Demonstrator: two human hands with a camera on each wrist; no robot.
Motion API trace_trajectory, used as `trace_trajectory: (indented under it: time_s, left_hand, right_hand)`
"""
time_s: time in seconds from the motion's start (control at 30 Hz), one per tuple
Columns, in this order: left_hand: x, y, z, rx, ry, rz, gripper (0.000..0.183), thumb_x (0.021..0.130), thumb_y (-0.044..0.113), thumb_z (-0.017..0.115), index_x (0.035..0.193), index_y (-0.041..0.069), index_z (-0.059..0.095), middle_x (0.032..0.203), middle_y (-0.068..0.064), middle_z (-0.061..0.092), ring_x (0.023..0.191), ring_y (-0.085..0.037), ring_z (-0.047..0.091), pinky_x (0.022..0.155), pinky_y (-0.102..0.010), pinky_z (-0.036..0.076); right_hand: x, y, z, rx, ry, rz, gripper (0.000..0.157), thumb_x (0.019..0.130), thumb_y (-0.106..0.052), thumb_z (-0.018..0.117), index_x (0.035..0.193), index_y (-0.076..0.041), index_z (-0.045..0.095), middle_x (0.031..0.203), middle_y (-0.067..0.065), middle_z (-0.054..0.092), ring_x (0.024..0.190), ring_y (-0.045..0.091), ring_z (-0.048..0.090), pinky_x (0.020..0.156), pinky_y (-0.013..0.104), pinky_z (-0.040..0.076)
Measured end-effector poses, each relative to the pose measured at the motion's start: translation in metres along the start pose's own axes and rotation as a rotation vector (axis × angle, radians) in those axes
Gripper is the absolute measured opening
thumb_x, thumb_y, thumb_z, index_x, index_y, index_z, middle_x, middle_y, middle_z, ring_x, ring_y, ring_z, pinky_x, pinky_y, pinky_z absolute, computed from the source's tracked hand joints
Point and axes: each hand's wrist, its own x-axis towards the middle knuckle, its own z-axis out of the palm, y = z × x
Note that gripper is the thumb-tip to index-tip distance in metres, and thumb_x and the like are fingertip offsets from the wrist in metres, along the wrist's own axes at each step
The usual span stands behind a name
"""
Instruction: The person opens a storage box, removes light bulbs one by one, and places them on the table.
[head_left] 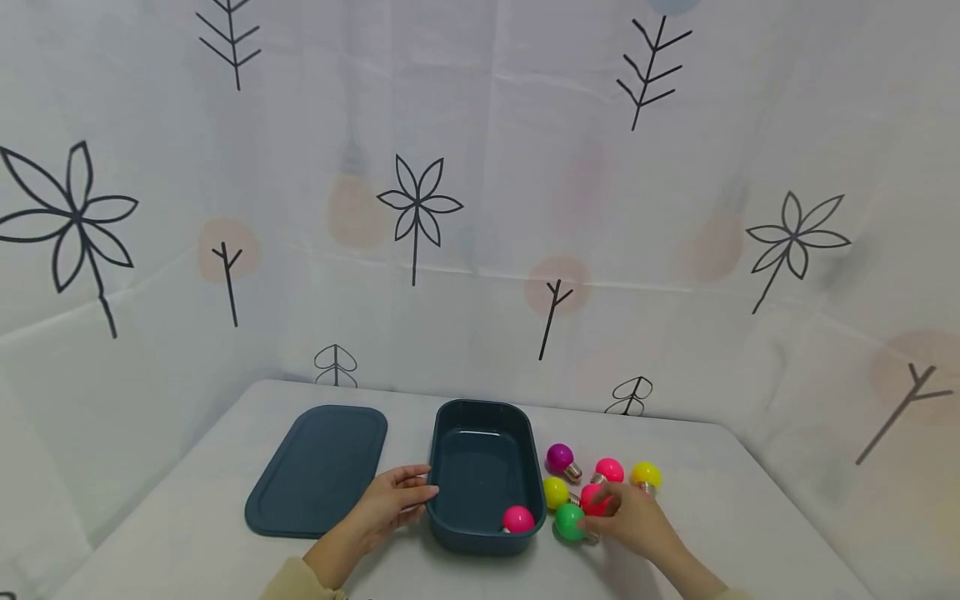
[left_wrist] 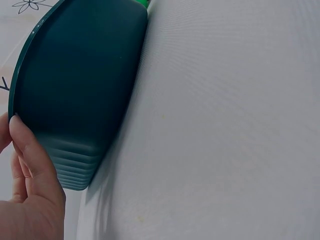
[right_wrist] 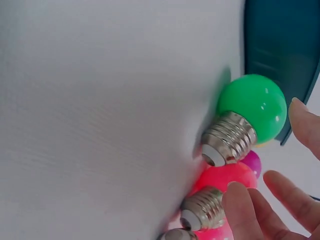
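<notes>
A dark blue-green plastic box (head_left: 486, 543) stands on the table with one pink light bulb (head_left: 518, 519) inside, near its front right corner. My left hand (head_left: 392, 502) pinches the box's left rim, the thumb (left_wrist: 31, 150) against the outer wall. To the right of the box, my right hand (head_left: 634, 518) is over several loose bulbs, its fingers spread and slightly bent. Its thumb is beside a green bulb (right_wrist: 254, 106) with a metal screw base. The other fingertips overlap a pink-red bulb (right_wrist: 227, 176) in the right wrist view.
A flat dark lid (head_left: 318, 471) lies left of the box. Around the right hand lie a purple bulb (head_left: 559, 458), a yellow bulb (head_left: 556, 493), another pink bulb (head_left: 611, 469) and a farther yellow bulb (head_left: 647, 476). A patterned white cloth (head_left: 480, 317) hangs behind the table.
</notes>
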Motion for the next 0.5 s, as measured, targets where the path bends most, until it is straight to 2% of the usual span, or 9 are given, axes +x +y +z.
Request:
trace_trajectory:
  time_s: [0.2,0.5]
  left_hand:
    - [0.0,0.0,0.0,0.004,0.0,0.0,0.058,0.078,0.009,0.075,0.127,-0.006,0.048,0.097,-0.006,0.055,0.077,-0.01,0.059,0.07,-0.024,0.052]
    - [-0.001,0.0,0.0,0.0,-0.008,0.007,0.057,0.078,0.008,0.075,0.126,-0.007,0.048,0.096,-0.005,0.055,0.076,-0.01,0.059,0.069,-0.023,0.052]
  right_hand:
    - [0.001,-0.004,-0.002,0.024,0.015,-0.017,0.042,0.062,-0.031,0.086,0.088,-0.007,0.063,0.07,0.002,0.051,0.067,0.018,0.046,0.055,0.029,0.043]
    - [0.001,-0.012,-0.005,0.045,0.032,-0.039,0.043,0.064,-0.029,0.085,0.093,-0.005,0.065,0.071,0.001,0.052,0.066,0.017,0.047,0.054,0.029,0.045]
